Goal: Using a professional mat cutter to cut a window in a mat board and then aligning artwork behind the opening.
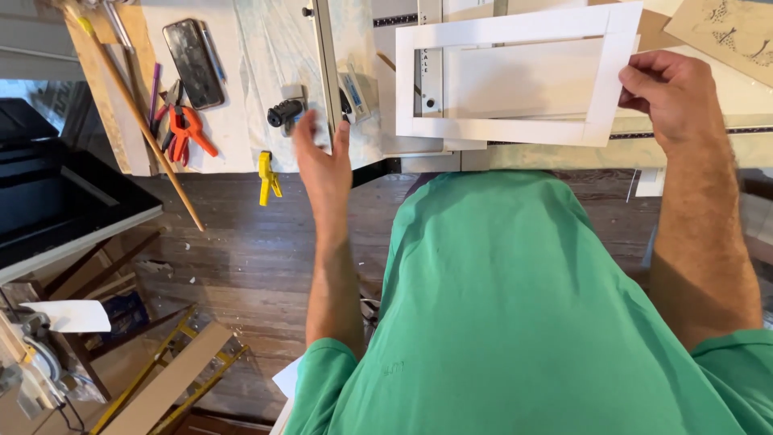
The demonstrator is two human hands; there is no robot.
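pinching the white mat frame [515, 84] by its right border, your right hand [672, 97] holds it above the cutter rail [328, 72]. it looks light, thin and easily creased, so grip both borders; your left hand [322, 161] hangs unclenched just beside the rail.

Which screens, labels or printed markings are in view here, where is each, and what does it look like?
Dark rectangular smartphone: top left on the bench, screen dark and glossy.
White printed label strip on metal ruler bar: behind the white mat-board frame, vertical black lettering.
Tan card with dark drawings: top right corner.
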